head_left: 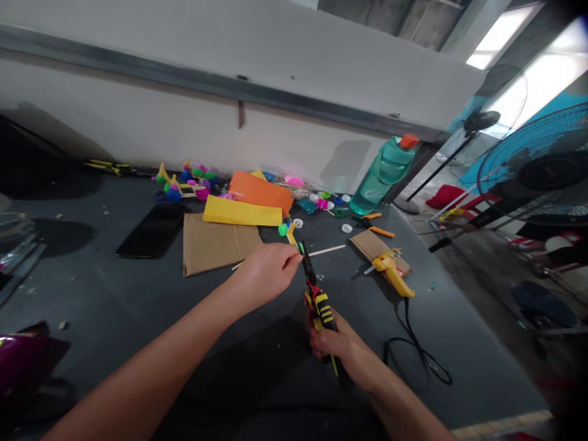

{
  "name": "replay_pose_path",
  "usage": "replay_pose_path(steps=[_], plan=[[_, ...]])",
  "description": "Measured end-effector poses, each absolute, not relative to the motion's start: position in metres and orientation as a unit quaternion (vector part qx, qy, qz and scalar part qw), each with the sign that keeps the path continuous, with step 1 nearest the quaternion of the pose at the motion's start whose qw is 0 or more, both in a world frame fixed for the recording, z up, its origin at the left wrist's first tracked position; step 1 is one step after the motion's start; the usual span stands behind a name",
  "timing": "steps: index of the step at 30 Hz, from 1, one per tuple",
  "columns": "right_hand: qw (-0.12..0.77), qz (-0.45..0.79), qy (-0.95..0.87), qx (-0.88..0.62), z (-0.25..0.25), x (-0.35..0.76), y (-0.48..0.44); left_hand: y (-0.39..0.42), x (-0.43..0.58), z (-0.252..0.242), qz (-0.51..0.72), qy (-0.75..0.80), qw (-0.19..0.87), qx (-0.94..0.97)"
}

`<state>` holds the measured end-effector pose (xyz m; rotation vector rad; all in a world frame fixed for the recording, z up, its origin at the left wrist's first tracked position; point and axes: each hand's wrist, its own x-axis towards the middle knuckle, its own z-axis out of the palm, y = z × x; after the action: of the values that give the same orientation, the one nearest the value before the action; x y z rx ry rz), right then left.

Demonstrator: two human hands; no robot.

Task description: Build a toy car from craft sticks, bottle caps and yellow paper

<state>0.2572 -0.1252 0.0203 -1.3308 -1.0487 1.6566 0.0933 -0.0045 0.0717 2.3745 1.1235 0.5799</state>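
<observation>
My right hand (328, 340) is wrapped round the handles of a pair of pliers (324, 309) with black-and-yellow grips, red near the pivot and long dark jaws pointing away from me. My left hand (271, 269) is closed in a pinch beside the jaw tips. From its fingers a small bent yellow piece (291, 233) sticks out, with a green cap (283, 230) at its far end. A bit of green also shows between the fingertips and the jaws; its exact contact is hidden. Just beyond, a white cap (298, 223) lies on the table.
Cardboard (215, 248), a yellow sheet (241, 211) and an orange sheet (261, 195) lie behind my left hand. A phone (152, 231) is left of them. Rightward are a yellow glue gun (392, 274) with its cord, orange-handled pliers (374, 225) and a teal bottle (383, 174).
</observation>
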Motion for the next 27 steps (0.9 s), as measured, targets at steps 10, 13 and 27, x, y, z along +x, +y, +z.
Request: replay_pose_path(steps=[10,13,27], plan=[[0.383,0.723,-0.334,-0.469,0.015,0.258,-0.113,-0.001,0.092,0.071,0.215,0.412,0.21,0.86],[0.387,0.734,-0.315,-0.462,0.013,0.26,-0.11,0.0,0.09,0.073,0.215,0.402,0.198,0.868],[0.381,0.726,-0.346,-0.455,0.013,0.26,-0.112,-0.003,0.084,0.079,0.179,0.324,0.055,0.927]])
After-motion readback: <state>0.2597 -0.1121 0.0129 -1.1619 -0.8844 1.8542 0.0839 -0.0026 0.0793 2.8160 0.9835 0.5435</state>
